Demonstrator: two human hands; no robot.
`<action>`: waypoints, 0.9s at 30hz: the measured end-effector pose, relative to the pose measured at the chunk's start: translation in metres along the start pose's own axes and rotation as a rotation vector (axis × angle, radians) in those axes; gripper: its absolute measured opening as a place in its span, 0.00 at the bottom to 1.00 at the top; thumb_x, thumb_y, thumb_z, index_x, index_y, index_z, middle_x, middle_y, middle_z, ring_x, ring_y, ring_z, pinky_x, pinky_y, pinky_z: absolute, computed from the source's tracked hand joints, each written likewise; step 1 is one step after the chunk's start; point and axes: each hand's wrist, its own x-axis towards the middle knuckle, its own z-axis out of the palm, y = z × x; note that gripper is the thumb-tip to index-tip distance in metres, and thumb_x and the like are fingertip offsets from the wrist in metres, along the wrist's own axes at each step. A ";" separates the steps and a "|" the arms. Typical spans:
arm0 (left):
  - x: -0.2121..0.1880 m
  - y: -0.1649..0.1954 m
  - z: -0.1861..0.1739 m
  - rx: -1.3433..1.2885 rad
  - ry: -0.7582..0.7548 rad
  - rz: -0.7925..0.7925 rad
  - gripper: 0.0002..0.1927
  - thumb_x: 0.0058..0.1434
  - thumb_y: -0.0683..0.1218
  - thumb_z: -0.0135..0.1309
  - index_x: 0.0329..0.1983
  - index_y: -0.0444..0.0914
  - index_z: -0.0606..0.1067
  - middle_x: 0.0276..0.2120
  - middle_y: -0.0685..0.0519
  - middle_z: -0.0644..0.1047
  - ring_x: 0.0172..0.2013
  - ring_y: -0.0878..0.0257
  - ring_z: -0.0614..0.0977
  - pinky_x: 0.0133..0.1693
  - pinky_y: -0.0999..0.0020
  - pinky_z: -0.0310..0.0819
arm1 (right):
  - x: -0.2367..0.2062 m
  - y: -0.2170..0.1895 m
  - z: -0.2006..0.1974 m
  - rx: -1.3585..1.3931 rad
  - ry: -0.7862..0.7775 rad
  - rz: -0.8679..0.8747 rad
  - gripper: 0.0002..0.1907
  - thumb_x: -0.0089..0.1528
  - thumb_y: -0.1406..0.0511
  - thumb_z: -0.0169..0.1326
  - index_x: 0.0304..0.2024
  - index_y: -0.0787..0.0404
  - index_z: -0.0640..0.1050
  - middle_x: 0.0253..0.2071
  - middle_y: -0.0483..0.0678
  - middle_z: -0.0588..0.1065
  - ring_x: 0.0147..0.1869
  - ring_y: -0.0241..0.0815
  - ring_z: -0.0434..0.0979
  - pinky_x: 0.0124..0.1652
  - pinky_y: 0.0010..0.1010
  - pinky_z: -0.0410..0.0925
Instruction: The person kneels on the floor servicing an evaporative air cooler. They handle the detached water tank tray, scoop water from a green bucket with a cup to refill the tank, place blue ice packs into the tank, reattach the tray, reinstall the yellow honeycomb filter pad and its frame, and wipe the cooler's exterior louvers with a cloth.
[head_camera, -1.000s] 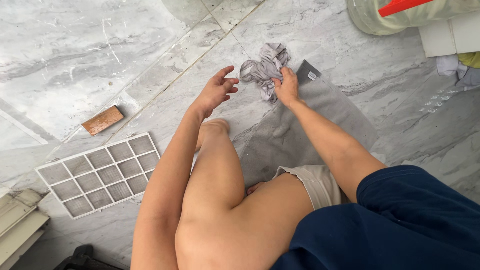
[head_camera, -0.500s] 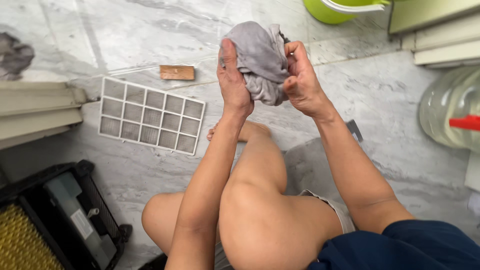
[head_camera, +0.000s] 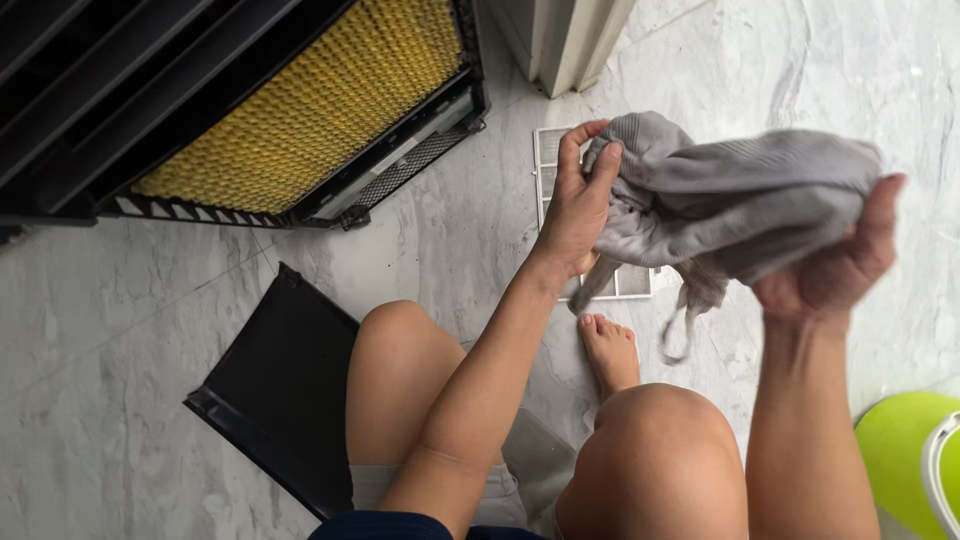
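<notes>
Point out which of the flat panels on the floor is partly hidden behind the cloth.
The white grid filter, behind the grey cloth; the black panel lies uncovered.

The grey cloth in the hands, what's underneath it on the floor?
Under the grey cloth a white grid panel lies on the marble floor. Only its left edge and lower corner show; the cloth and left hand cover the rest.

Bright, even daylight, soft shadows on the marble floor (head_camera: 150, 330), slight motion blur on the right hand (head_camera: 835, 265).
</notes>
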 end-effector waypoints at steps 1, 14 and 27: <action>0.000 0.001 -0.011 0.014 0.048 0.006 0.16 0.75 0.51 0.49 0.62 0.44 0.66 0.50 0.56 0.74 0.50 0.68 0.74 0.51 0.68 0.73 | 0.022 0.021 0.011 0.087 -0.015 0.088 0.33 0.70 0.48 0.51 0.62 0.70 0.72 0.58 0.60 0.76 0.60 0.53 0.80 0.65 0.44 0.73; 0.025 0.042 -0.189 0.693 0.290 -0.130 0.24 0.71 0.56 0.43 0.65 0.42 0.69 0.59 0.53 0.77 0.61 0.61 0.75 0.61 0.64 0.66 | 0.165 0.246 0.050 -0.708 -0.473 0.010 0.29 0.59 0.78 0.47 0.63 0.69 0.76 0.48 0.45 0.77 0.49 0.33 0.74 0.52 0.22 0.70; 0.057 0.035 -0.190 0.977 0.557 0.342 0.28 0.64 0.40 0.48 0.70 0.39 0.64 0.66 0.43 0.68 0.67 0.48 0.73 0.65 0.55 0.69 | 0.176 0.252 0.079 -1.100 -0.616 -0.336 0.44 0.54 0.71 0.53 0.75 0.69 0.60 0.49 0.62 0.80 0.53 0.60 0.84 0.54 0.42 0.74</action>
